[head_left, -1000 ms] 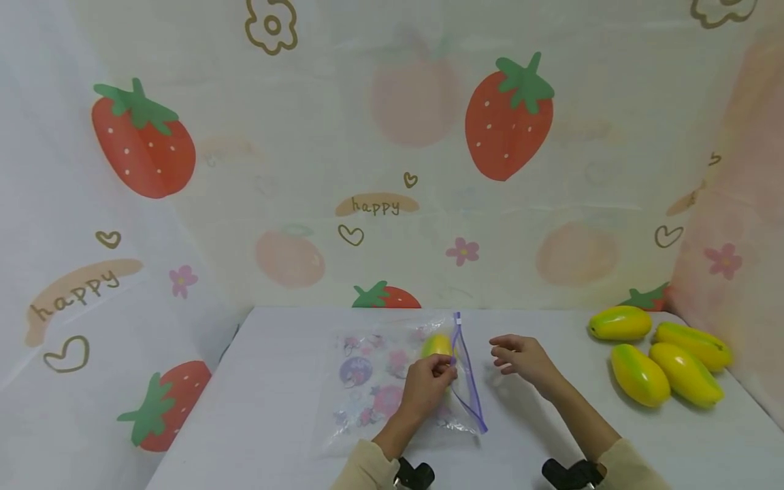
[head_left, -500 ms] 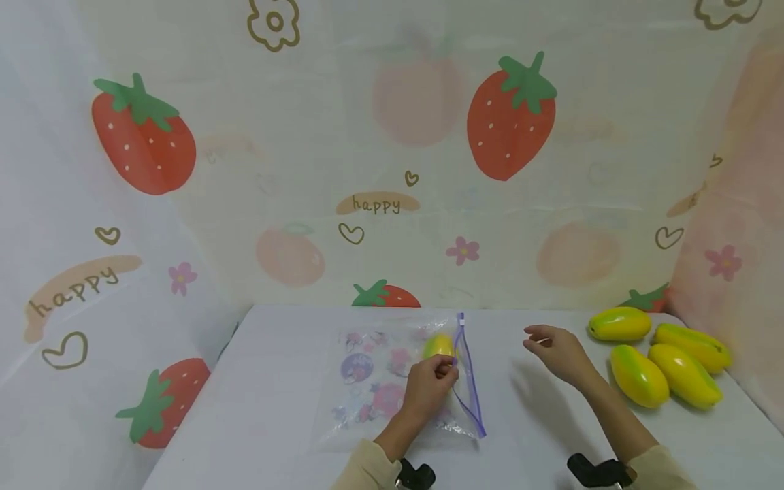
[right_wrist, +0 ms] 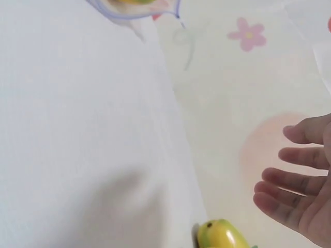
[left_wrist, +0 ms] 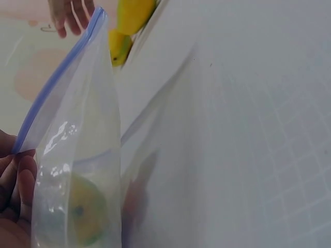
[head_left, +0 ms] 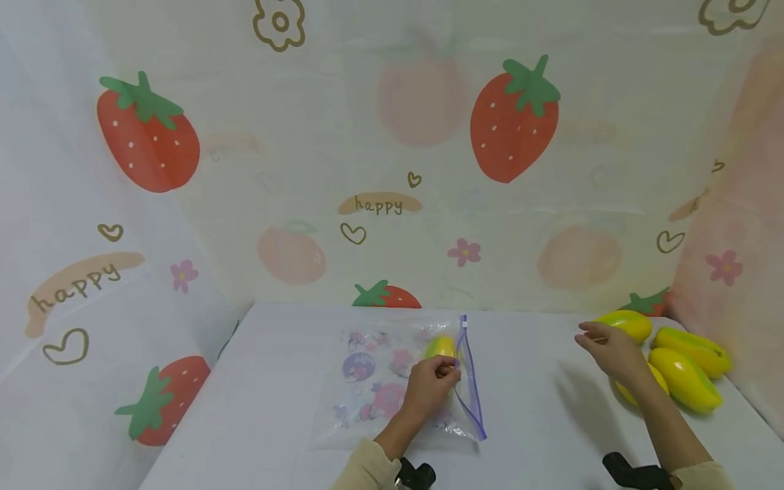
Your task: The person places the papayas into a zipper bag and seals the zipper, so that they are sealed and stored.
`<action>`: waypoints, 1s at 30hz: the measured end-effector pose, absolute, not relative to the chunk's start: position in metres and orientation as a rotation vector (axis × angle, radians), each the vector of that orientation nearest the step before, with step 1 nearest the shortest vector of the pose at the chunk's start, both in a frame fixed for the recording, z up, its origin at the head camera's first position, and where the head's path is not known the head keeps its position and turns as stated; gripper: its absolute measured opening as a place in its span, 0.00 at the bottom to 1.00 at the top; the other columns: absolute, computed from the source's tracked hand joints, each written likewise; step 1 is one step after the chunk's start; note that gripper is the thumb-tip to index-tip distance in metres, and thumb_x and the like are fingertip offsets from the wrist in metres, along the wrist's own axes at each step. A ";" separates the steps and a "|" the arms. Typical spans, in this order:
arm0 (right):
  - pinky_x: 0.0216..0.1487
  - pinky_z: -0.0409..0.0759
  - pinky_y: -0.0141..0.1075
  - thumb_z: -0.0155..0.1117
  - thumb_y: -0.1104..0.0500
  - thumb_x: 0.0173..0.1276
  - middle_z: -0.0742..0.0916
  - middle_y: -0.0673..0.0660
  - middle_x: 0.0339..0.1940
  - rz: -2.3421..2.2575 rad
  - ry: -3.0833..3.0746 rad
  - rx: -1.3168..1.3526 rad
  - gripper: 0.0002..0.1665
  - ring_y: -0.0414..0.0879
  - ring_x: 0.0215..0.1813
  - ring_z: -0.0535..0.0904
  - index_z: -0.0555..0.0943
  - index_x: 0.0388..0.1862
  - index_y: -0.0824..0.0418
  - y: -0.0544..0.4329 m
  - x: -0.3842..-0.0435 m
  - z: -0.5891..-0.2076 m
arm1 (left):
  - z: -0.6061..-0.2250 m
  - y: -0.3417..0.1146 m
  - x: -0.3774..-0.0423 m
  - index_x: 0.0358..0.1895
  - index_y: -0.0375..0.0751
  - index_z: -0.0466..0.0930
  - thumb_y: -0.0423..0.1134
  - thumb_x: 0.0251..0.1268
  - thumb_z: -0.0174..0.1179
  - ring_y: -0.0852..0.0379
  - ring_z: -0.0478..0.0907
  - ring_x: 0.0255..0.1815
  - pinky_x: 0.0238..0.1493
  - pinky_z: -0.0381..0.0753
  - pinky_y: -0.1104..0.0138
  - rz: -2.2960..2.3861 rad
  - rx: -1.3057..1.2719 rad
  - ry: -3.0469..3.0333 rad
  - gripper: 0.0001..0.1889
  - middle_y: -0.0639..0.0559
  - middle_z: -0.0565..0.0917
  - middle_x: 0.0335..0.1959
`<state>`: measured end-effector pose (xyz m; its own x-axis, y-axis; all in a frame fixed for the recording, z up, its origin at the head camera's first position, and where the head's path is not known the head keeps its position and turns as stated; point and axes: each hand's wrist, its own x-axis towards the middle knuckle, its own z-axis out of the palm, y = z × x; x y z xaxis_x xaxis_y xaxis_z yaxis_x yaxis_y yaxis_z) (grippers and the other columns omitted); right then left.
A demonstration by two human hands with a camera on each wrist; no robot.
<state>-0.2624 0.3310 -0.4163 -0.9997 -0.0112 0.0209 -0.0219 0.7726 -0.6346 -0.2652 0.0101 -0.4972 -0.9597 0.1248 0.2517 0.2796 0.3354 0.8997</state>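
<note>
A clear zip bag (head_left: 358,398) with pink and purple prints lies on the table, its purple-edged mouth facing right. Inside, near the mouth, rests a yellow mango (head_left: 439,346), also visible through the film in the left wrist view. My left hand (head_left: 427,386) pinches the upper edge of the mouth and holds it raised. My right hand (head_left: 617,350), fingers relaxed and apart with nothing in them, hovers by several yellow-green mangoes. It partly covers the back-left mango (head_left: 635,324) and the front-left mango (head_left: 659,382). The right wrist view shows one mango (right_wrist: 222,235) below the fingers.
Two more mangoes, a rear mango (head_left: 695,348) and a front mango (head_left: 686,378), lie close together near the right side of the white table (head_left: 257,381). A printed curtain (head_left: 392,150) stands behind the table and along both sides.
My right hand has moved right, from beside the bag's mouth to over the left part of the mango group. The left hand keeps its pinch on the bag, almost still.
</note>
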 end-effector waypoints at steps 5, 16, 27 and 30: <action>0.56 0.73 0.62 0.49 0.42 0.75 0.77 0.79 0.58 0.870 -3.004 -0.002 0.38 0.71 0.56 0.75 0.68 0.65 0.75 0.351 -0.262 -0.416 | -0.497 0.010 -0.266 0.40 0.31 0.85 0.33 0.57 0.64 0.67 0.78 0.28 0.33 0.77 0.76 -1.711 -0.382 -2.453 0.10 0.44 0.88 0.29; 0.53 0.71 0.66 0.59 0.49 0.69 0.70 0.84 0.58 0.429 -3.122 -0.116 0.37 0.75 0.54 0.70 0.69 0.62 0.79 0.369 -0.259 -0.418 | -0.498 0.011 -0.268 0.41 0.30 0.85 0.32 0.57 0.64 0.66 0.77 0.27 0.32 0.75 0.76 -1.707 -0.393 -2.463 0.10 0.44 0.87 0.29; 0.51 0.71 0.67 0.64 0.49 0.64 0.69 0.85 0.55 0.336 -3.128 -0.153 0.37 0.76 0.51 0.68 0.70 0.59 0.77 0.385 -0.256 -0.428 | -0.498 0.011 -0.269 0.41 0.31 0.85 0.33 0.59 0.64 0.68 0.76 0.28 0.33 0.76 0.76 -1.721 -0.364 -2.491 0.10 0.45 0.87 0.30; 0.51 0.70 0.68 0.64 0.46 0.64 0.66 0.87 0.58 0.325 -3.161 -0.172 0.41 0.78 0.52 0.67 0.67 0.61 0.78 0.388 -0.256 -0.430 | -0.498 0.010 -0.269 0.42 0.31 0.85 0.33 0.59 0.64 0.68 0.75 0.28 0.33 0.76 0.76 -1.730 -0.361 -2.496 0.10 0.46 0.87 0.30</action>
